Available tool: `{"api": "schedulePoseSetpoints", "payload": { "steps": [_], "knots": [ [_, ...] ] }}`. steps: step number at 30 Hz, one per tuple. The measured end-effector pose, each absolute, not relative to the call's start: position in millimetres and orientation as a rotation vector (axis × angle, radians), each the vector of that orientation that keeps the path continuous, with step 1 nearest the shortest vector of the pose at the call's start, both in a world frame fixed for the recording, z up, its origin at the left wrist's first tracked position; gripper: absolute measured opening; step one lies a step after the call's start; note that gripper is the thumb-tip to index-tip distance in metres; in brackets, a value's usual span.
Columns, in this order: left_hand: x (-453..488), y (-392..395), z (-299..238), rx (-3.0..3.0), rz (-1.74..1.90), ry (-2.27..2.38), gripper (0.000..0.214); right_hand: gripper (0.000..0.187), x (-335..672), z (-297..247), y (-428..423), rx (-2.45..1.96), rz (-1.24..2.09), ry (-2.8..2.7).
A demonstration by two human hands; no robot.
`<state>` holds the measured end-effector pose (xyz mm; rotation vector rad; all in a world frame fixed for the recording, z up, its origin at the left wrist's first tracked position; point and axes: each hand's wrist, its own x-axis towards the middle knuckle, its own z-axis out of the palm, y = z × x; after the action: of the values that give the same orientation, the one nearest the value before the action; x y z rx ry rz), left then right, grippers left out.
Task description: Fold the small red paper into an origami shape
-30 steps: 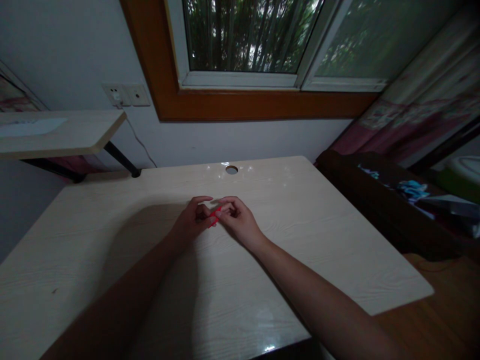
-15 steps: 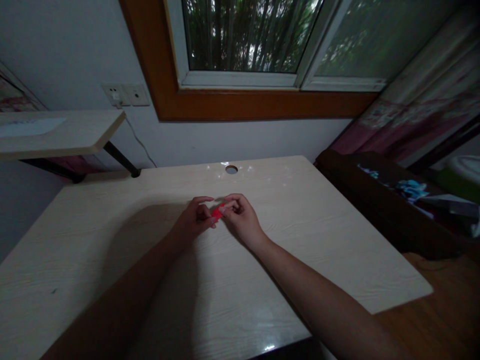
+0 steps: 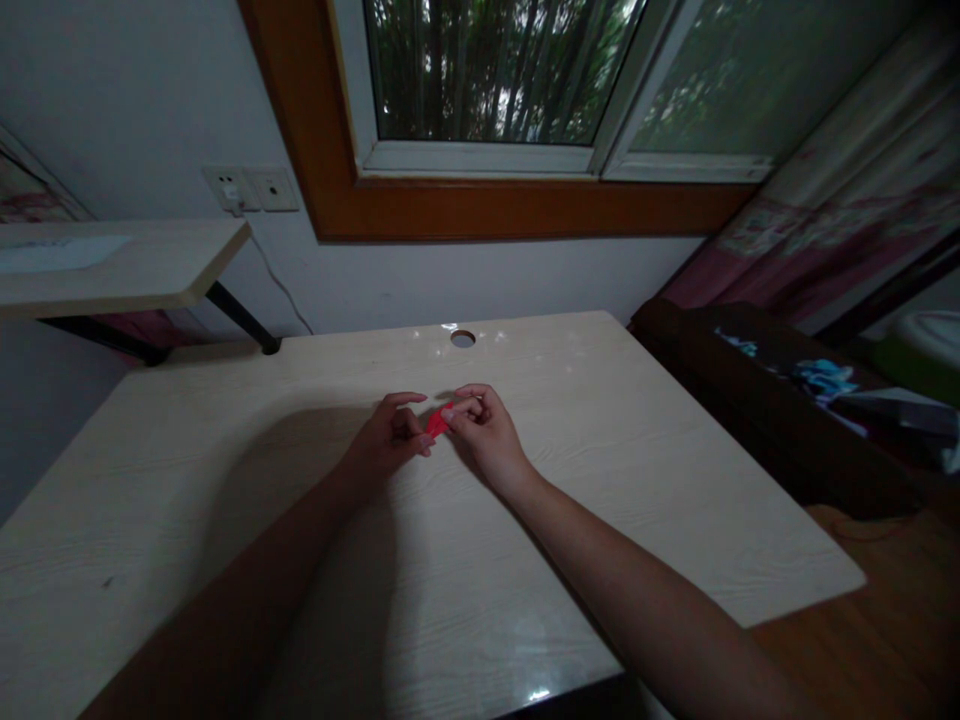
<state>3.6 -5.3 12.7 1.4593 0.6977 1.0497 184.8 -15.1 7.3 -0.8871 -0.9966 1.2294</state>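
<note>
A small bright red piece (image 3: 439, 422), perhaps folded paper, is held between my two hands just over the desk. Its exact kind is too small to make out. My left hand (image 3: 390, 434) pinches its lower left end between thumb and finger, with the index finger stretched out above. On the other side, my right hand (image 3: 484, 425) grips its upper right end between thumb and fingertips. The fingers cover part of the red piece at both ends.
The pale wood-grain desk (image 3: 600, 450) has a round cable hole (image 3: 463, 340) near its back edge. A raised shelf (image 3: 150, 270) on black legs stands at the left, a sheet of paper on it. A window is behind; a dark brown piece of furniture (image 3: 735, 400) adjoins at right.
My right hand has shifted very slightly to the right, and a little more of the red piece shows between the hands. My left hand is almost still.
</note>
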Motion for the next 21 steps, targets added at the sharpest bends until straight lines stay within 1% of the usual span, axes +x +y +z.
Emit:
{"api": "schedulePoseSetpoints", "payload": {
  "steps": [5,12,17,21],
  "knots": [
    [1.5,-4.3,9.6,1.456,1.063,0.630,0.049,0.038,185.0,4.9,-13.1,-0.858,1.260,-0.976],
    [-0.1,-1.5,6.8,1.475,1.081,0.642,0.041,0.040,185.1,10.2,-15.4,-0.874,1.289,-1.002],
    [2.3,-2.7,11.7,1.501,1.071,0.727,0.044,0.040,184.5,10.6,-17.1,-0.895,1.280,-1.080],
    [2.1,-2.9,10.6,1.523,1.054,0.750,0.046,0.037,183.9,11.3,-17.6,-0.888,1.283,-1.100]
  ]
}}
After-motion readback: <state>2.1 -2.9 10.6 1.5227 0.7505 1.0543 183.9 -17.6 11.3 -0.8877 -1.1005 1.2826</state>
